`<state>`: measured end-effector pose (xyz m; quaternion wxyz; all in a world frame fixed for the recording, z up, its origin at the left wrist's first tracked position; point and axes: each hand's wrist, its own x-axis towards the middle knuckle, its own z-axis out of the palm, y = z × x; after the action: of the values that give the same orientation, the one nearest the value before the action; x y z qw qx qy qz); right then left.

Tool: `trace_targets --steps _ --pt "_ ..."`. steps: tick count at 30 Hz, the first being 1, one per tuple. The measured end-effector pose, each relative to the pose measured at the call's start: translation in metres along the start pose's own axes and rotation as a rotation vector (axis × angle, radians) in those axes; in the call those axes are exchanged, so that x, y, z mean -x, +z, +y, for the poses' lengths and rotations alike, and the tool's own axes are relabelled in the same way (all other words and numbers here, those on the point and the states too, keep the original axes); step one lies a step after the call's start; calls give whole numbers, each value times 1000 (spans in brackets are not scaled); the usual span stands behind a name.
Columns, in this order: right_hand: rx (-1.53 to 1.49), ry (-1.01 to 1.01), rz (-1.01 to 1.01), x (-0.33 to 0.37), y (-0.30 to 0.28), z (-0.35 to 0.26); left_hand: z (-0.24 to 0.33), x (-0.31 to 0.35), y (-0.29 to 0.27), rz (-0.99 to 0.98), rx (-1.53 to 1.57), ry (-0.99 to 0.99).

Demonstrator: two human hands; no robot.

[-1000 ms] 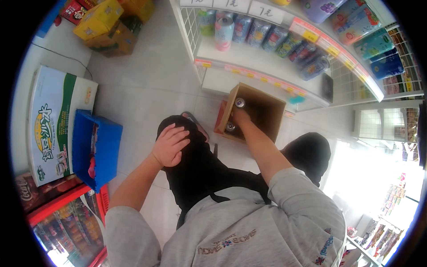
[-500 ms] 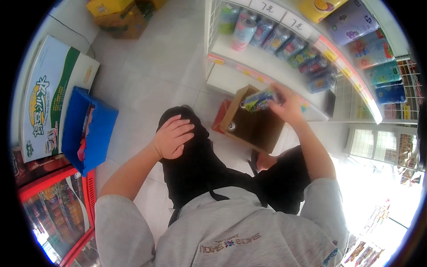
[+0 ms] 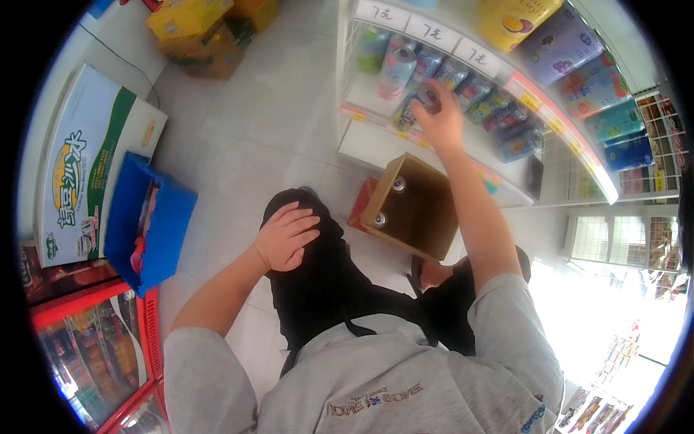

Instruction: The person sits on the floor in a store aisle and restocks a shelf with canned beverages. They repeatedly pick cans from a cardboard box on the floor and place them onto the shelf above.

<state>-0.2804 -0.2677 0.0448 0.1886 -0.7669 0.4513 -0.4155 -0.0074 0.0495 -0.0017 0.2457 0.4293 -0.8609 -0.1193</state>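
Observation:
My right hand (image 3: 443,119) is closed round the top of a dark patterned drink can (image 3: 406,110), held upright at the front of the lower white shelf (image 3: 365,87). Whether its base touches the shelf I cannot tell. Just behind it stands a pink and pale blue can (image 3: 396,72), with a row of several cans to the right. Below the shelf is an open cardboard box (image 3: 423,217); two cans (image 3: 398,184) show inside along its left wall. My left hand (image 3: 288,237) lies flat on my left knee with its fingers stretched out, holding nothing.
A blue bin (image 3: 163,231) stands at the left beside a white printed carton (image 3: 87,166) and a red-framed cooler (image 3: 94,340). Yellow boxes (image 3: 181,18) are stacked at the far left. Large pouch-like packs (image 3: 564,47) and more cans fill the upper shelf at right.
My right hand has carried the can from above the cardboard box up and away to the shelf front. Two cans now show in the box. My left hand stays on the knee.

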Motion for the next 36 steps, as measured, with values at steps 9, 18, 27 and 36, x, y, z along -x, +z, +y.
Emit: trace_targets --steps 9,18,27,36 --pt "66 27 74 -23 11 21 3 -5 -6 19 33 8" --pt "43 144 63 -42 22 30 2 -5 -5 -25 10 -6" --pt "-21 318 -170 107 14 43 2 -2 -6 -13 19 -9" --pt "114 204 -1358 205 74 81 3 1 -10 -39 14 -25"
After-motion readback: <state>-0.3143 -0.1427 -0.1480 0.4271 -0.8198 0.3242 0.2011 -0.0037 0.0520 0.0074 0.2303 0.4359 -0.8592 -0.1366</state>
